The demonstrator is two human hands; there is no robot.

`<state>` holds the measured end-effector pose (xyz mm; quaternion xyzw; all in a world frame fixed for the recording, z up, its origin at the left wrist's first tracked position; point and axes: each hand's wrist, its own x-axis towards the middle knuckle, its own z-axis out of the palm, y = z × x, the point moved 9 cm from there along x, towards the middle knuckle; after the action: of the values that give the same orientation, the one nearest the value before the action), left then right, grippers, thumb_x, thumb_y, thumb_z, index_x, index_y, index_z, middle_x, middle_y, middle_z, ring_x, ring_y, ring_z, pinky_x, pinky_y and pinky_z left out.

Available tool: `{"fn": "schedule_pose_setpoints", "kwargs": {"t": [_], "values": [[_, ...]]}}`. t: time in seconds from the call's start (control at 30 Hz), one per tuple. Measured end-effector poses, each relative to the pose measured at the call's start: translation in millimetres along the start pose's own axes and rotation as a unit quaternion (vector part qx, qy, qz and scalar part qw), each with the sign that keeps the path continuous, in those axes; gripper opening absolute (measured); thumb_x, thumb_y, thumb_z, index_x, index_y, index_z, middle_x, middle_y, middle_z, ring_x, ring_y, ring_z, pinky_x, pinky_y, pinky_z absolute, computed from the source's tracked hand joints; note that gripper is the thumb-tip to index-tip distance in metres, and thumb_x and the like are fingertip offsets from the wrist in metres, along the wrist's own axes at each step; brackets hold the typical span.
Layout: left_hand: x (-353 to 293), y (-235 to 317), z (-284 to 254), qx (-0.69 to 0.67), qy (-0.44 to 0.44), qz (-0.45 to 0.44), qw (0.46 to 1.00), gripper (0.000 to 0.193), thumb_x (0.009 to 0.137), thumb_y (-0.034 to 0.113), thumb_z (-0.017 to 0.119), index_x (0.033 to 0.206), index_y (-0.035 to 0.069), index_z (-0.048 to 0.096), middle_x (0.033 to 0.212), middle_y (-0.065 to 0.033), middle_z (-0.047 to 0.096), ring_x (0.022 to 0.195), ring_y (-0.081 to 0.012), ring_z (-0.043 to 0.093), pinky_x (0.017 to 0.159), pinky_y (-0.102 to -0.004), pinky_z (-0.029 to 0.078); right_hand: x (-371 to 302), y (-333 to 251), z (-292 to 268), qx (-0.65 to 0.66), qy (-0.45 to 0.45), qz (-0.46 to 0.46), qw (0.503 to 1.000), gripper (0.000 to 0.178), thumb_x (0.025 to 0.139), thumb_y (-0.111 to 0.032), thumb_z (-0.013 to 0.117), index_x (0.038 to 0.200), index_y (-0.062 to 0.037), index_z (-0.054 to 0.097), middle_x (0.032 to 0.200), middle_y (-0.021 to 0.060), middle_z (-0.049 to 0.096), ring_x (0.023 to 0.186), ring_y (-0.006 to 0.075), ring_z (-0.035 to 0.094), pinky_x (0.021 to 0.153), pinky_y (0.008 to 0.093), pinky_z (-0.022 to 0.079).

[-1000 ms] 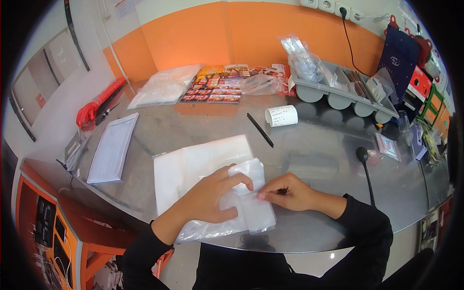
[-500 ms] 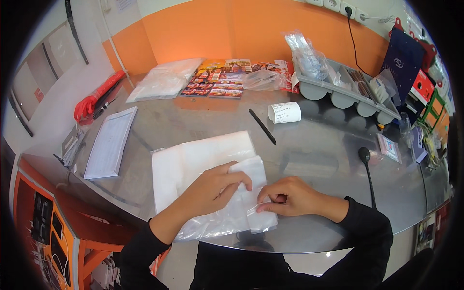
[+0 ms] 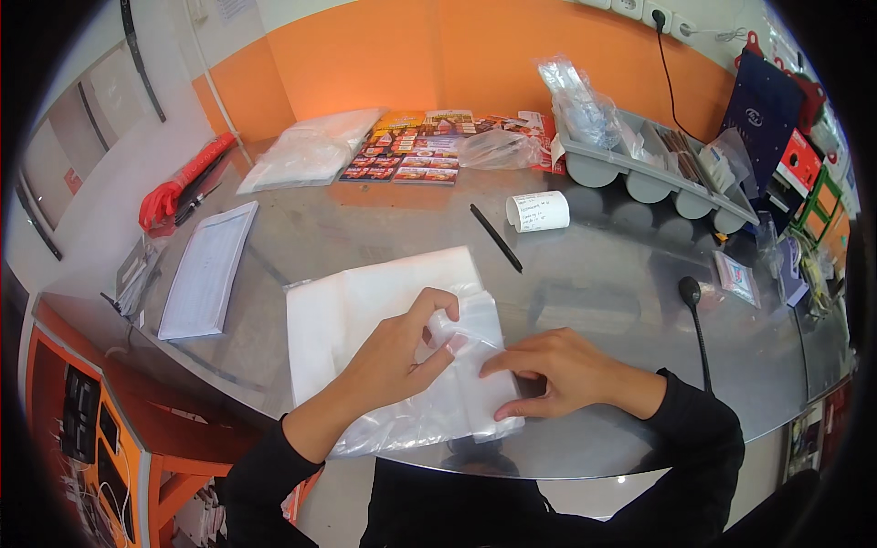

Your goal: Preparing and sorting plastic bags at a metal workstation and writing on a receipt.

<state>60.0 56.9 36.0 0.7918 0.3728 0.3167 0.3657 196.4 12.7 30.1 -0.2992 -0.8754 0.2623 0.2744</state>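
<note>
Metal desk (image 3: pixel 621 310), its curved front edge nearest the person. Grey tray (image 3: pixel 598 163) sits at an angle nr the back R corner — out of the work. Large translucent plastic sheets (image 3: pixel 356 310) lie flat at the front edge, L of centre. White paper pad (image 3: pixel 210 269) by the L edge, apart from them. Smaller folded plastic piece (image 3: pixel 477 397) lies on top of the sheets along their R side, lower end close to the desk's front edge; can't tell if it's one layer or several.

Both hands are at that piece. L hand (image 3: pixel 388 352) is at its upper part — thumb & index curled round puckered film, small gap showing btwn the tips; can't tell if the film is really gripped or just bunched there. R hand (image 3: pixel 580 370) is at its R side: thumb & index spread well apart, tips on or just over the film, nothing visibly pinched.

Step in hand looks like gathering or parting the thin film, prob. w/ the R there to steady the lower part. Next move calls for a sure pinch w/ the L, R tips holding the rest flat so the sheets underneath don't drag along.

Curled white slip (image 3: pixel 541 212) lies toward the desk's back edge; black pen (image 3: pixel 496 239) is just L of it, prob. not needed here
</note>
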Motion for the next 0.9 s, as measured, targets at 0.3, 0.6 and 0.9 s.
{"fn": "schedule_pose_setpoints", "kwargs": {"t": [0.3,0.6,0.9], "values": [[-3,7,6,0.021,-0.096,0.142,0.985,0.014,0.083,-0.007,0.055,0.083,0.003,0.064,0.096,-0.0110,0.063,0.075,-0.0277,0.062,0.084,-0.0365,0.050,2,23,15,0.043,-0.030,0.067,0.996,0.034,0.077,-0.036,0.080,0.103,-0.0169,0.069,0.050,-0.0009,0.034,0.045,0.0178,0.038,0.049,0.0334,0.032],[-10,17,12,0.080,-0.125,0.128,0.981,0.031,0.074,-0.001,0.058,0.099,0.014,0.070,0.108,-0.0086,0.065,0.093,-0.0323,0.060,0.115,-0.0466,0.030,-2,26,16,0.032,-0.023,0.106,0.994,0.022,0.082,-0.028,0.077,0.100,-0.0155,0.071,0.050,-0.0018,0.033,0.045,0.0159,0.035,0.049,0.0324,0.031],[-6,10,12,0.142,-0.065,0.113,0.981,0.019,0.083,0.015,0.073,0.100,0.012,0.065,0.095,-0.0031,0.068,0.082,-0.0280,0.062,0.110,-0.0450,0.039,-6,15,-18,0.209,0.168,0.032,0.963,0.017,0.082,-0.020,0.077,0.096,-0.0114,0.071,0.063,0.0012,0.053,0.050,0.0147,0.042,0.050,0.0276,0.035]]}}
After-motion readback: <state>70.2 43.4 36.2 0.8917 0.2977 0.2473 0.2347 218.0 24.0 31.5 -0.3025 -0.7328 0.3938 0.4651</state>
